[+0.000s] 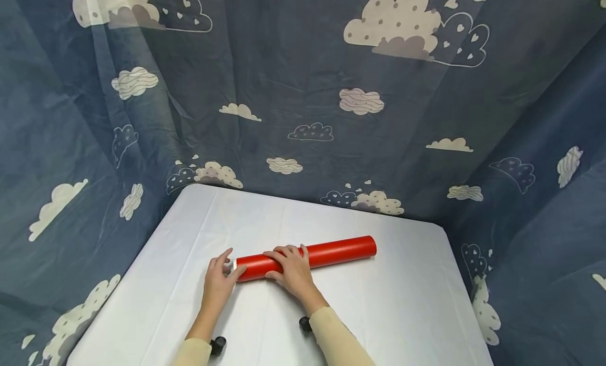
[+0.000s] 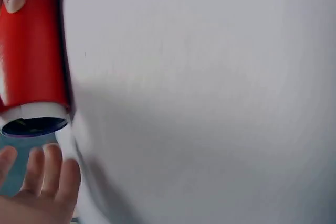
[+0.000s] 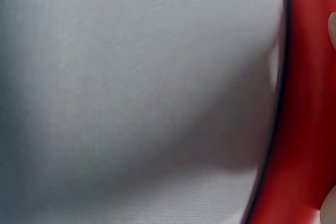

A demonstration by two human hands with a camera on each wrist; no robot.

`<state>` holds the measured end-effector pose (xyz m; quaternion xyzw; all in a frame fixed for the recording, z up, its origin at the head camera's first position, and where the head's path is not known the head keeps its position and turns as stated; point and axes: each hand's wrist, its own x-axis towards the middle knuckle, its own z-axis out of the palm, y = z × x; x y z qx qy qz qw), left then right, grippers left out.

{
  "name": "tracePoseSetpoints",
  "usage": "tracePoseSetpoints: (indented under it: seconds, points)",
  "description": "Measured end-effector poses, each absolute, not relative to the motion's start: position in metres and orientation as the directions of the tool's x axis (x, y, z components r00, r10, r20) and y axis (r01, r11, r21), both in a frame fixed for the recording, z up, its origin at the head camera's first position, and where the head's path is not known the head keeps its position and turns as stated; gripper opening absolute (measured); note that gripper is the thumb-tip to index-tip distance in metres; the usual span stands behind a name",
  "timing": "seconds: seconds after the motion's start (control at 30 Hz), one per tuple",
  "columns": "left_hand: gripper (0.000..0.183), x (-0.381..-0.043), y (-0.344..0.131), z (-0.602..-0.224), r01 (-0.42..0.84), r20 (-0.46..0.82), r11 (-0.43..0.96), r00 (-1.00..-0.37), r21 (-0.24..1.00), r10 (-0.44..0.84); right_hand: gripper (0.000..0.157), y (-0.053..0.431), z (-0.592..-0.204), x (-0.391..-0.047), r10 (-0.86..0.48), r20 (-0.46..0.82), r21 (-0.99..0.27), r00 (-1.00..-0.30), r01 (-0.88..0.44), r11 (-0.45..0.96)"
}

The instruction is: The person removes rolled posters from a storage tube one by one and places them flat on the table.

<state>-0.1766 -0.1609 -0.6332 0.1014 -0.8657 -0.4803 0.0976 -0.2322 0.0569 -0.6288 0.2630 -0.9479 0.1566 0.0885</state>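
A long red tube [image 1: 341, 252] lies slantwise across the white table, its right end farther back. The right hand [image 1: 294, 271] grips it left of the middle, fingers over the top and thumb on the near side. Beside the tube's left end is the left hand [image 1: 220, 282], its fingers spread and loosely bent. In the left wrist view, the tube [image 2: 31, 51] shows a white rim and a dark hollow opening, with the left hand's fingers [image 2: 50, 174] just apart from it. The right wrist view shows the red side of the tube [image 3: 299, 108] close up.
The table [image 1: 402, 303] has a white cover. Dark blue curtains [image 1: 284, 56] with a cloud print hang behind it and on both sides. A small black device [image 1: 218, 346] sits at the left wrist, another black device [image 1: 305, 324] at the right wrist.
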Motion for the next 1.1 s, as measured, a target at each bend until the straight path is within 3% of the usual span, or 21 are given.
tracePoseSetpoints:
  seconds: [0.1,0.23,0.47,1.1]
  points:
    - [0.071,-0.177,-0.166,-0.639,-0.171,-0.09,0.312,-0.962,0.935,-0.257,0.055,0.057,-0.627,-0.233,-0.469,0.253,-0.265,-0.846,-0.527,0.808]
    - [0.067,-0.175,-0.17,-0.647,-0.196,-0.162,0.168,-0.967,0.966,-0.196,0.055,0.056,-0.627,-0.233,-0.473,0.272,-0.255,-0.838,-0.536,0.805]
    - [0.048,-0.168,-0.173,-0.657,-0.21,-0.176,0.169,-0.964,0.963,-0.198,0.056,0.057,-0.627,-0.232,-0.467,0.248,-0.255,-0.849,-0.523,0.814]
    - [0.039,-0.163,-0.172,-0.66,-0.161,-0.129,0.115,-0.961,0.98,-0.244,0.056,0.058,-0.632,-0.226,-0.452,0.294,-0.252,-0.842,-0.525,0.813]
